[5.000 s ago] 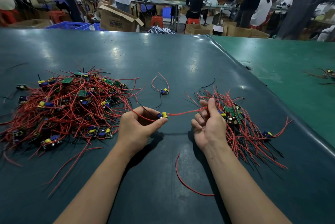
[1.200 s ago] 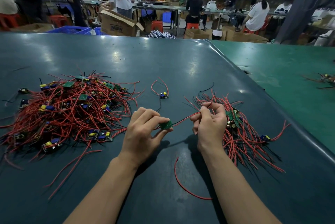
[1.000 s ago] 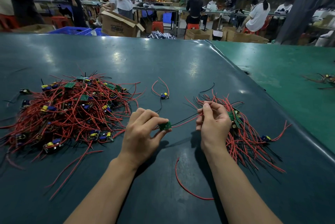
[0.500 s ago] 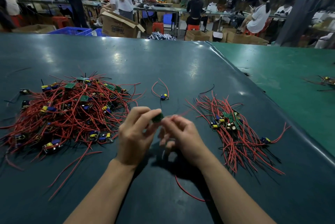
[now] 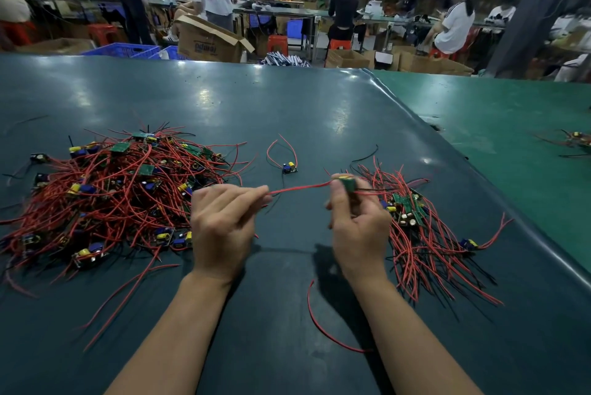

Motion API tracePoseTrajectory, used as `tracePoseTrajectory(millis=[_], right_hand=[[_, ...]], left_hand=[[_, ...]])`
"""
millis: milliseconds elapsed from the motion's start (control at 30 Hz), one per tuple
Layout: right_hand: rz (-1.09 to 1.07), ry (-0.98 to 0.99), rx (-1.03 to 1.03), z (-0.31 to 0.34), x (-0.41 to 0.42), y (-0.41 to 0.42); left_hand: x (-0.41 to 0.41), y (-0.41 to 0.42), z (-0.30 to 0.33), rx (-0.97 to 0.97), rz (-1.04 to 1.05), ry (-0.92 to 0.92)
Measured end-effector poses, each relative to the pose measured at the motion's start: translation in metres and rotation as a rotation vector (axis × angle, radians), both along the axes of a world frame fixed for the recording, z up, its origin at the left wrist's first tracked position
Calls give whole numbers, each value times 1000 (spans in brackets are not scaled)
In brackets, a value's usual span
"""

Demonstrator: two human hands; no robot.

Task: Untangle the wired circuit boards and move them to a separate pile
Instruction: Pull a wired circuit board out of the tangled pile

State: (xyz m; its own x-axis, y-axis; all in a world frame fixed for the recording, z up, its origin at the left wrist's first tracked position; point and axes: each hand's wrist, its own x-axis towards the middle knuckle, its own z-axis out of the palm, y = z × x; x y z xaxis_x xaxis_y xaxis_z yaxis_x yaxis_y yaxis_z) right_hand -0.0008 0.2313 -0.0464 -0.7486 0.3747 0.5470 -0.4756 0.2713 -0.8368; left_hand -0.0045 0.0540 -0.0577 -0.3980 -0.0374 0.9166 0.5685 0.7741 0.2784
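On the dark green table point(image 5: 287, 107), a big tangled pile point(image 5: 112, 196) of thin red wires and small green boards lies left, a smaller pile point(image 5: 425, 234) right. Between them, the right hand point(image 5: 359, 228) pinches a green circuit board point(image 5: 348, 183), while the left hand point(image 5: 224, 225) pinches its taut red wire point(image 5: 300, 187).

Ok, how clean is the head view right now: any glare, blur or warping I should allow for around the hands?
Head view: overhead lights throw pale glare patches on the dark table mat; the wide lens bows the mat's far edge; the circuit board in the right hand is motion-smeared, while the left hand and the red wire between them read clearly; background workers are soft.
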Motion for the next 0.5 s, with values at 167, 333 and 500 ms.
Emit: tracePoseTrajectory(millis=[167, 333, 500], right_hand=[[-83, -182, -714, 7, -9, 19], [70, -376, -802, 1, -11, 14], [130, -405, -532, -2, -8, 8]], left_hand=[[-4, -2, 1, 93, 219, -132], [-2, -1, -2, 41, 375, -598], [2, -4, -5, -129, 411, -802]])
